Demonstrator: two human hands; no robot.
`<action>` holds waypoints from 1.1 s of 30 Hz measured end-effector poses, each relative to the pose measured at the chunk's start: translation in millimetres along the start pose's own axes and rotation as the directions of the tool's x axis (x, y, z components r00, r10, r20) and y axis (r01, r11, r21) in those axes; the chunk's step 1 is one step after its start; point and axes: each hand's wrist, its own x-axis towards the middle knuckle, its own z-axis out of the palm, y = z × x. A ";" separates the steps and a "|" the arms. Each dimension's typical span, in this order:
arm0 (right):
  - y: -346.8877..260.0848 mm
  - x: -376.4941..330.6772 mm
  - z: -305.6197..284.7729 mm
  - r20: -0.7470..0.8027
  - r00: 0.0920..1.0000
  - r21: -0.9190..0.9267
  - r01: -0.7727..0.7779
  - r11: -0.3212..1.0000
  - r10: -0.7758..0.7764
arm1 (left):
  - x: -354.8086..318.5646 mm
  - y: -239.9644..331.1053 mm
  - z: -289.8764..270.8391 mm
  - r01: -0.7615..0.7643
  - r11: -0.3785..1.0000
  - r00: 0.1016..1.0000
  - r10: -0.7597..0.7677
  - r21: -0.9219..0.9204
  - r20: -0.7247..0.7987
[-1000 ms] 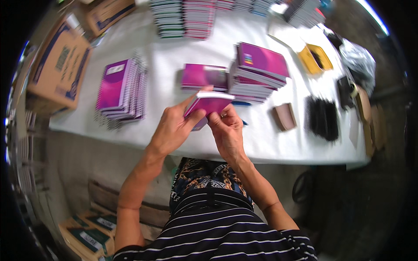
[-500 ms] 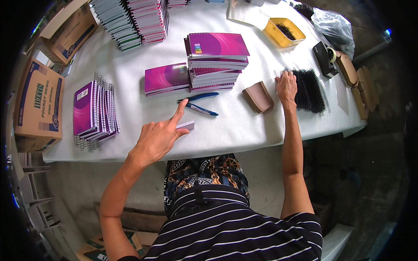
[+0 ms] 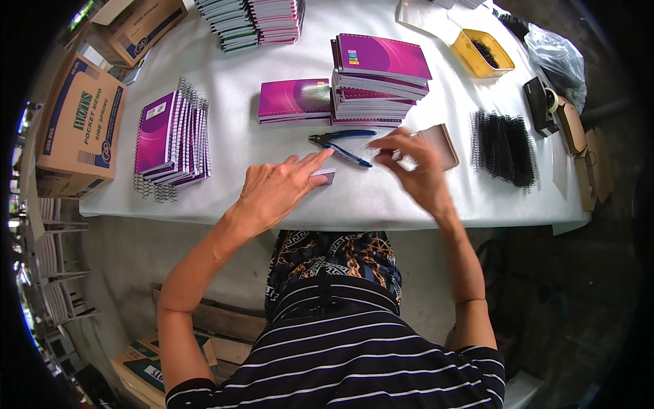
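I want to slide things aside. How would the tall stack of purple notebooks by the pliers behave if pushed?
The notebook stack would probably shear rather than move as one: its layers already sit offset. It likely feels heavy, being many books high. The glossy covers may slip over each other.

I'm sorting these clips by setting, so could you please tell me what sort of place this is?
Probably a small hand-binding workshop for notebooks. The white table carries stacks of purple spiral notebooks, a pile of loose black binding coils and blue pliers, with cardboard cartons alongside.
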 end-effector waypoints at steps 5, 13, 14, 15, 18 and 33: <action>-1.0 1.4 32.7 0.007 0.998 0.089 -0.066 0.994 0.066 | 2.9 -0.1 5.4 -0.031 0.997 0.994 0.039 0.075 -0.106; 8.1 0.8 41.7 0.071 0.997 0.306 -0.024 0.952 0.003 | 6.9 2.5 -6.1 0.035 0.999 0.999 -0.035 -0.004 -0.007; 9.0 2.4 38.4 0.143 0.989 0.266 -0.063 0.962 0.026 | 7.0 1.7 -5.6 0.032 0.999 0.999 -0.032 -0.002 -0.008; 8.0 6.0 33.1 0.216 0.975 0.225 -0.097 0.969 0.048 | 6.5 0.1 -4.5 0.033 0.999 0.999 -0.033 0.001 -0.009; 2.6 14.4 27.5 0.248 0.967 0.055 0.049 0.997 -0.061 | 5.8 -4.3 0.5 0.022 1.000 1.000 -0.022 -0.003 -0.023; -20.3 6.8 32.9 0.287 0.958 -0.314 0.117 0.942 -0.023 | 4.3 10.8 1.5 0.005 1.000 0.997 -0.004 0.010 -0.083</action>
